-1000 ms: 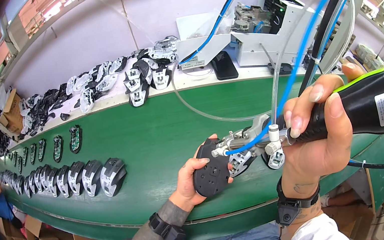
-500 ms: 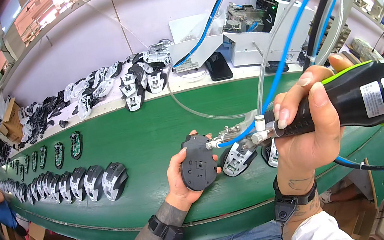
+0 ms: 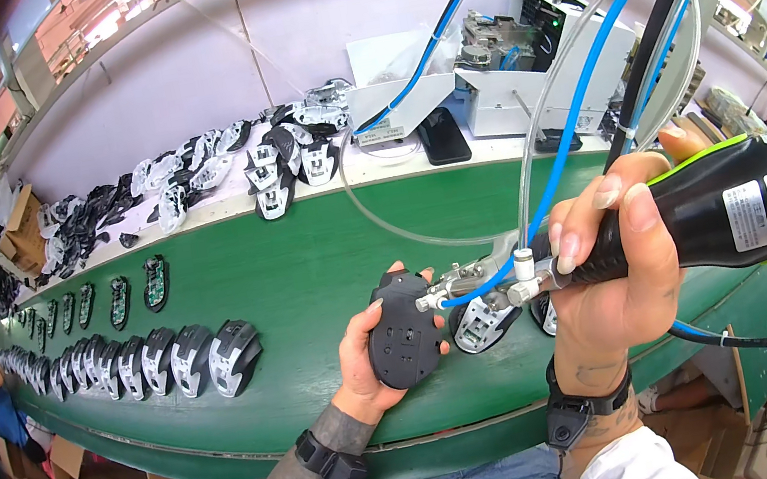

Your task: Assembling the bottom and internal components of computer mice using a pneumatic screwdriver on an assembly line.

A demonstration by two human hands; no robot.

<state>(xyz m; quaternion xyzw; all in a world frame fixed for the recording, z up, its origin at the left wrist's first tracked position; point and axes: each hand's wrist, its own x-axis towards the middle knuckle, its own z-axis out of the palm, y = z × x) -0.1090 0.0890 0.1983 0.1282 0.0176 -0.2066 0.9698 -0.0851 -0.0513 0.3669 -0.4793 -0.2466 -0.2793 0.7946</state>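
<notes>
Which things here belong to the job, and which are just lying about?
Apparently for the job:
black mouse, underside showing, in the left hand
power driver in the right hand
row of mouse shells

Apparently lying about:
black phone
cardboard box, far left

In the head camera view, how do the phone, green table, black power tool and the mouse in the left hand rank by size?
Green table
Black power tool
Mouse
Phone, farther from the camera, so its true size is unsure

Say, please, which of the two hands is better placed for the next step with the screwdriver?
Probably the right: the right hand grips the electric screwdriver, its tip close beside the black computer mouse. The left hand holds that mouse, underside facing the camera.
</notes>
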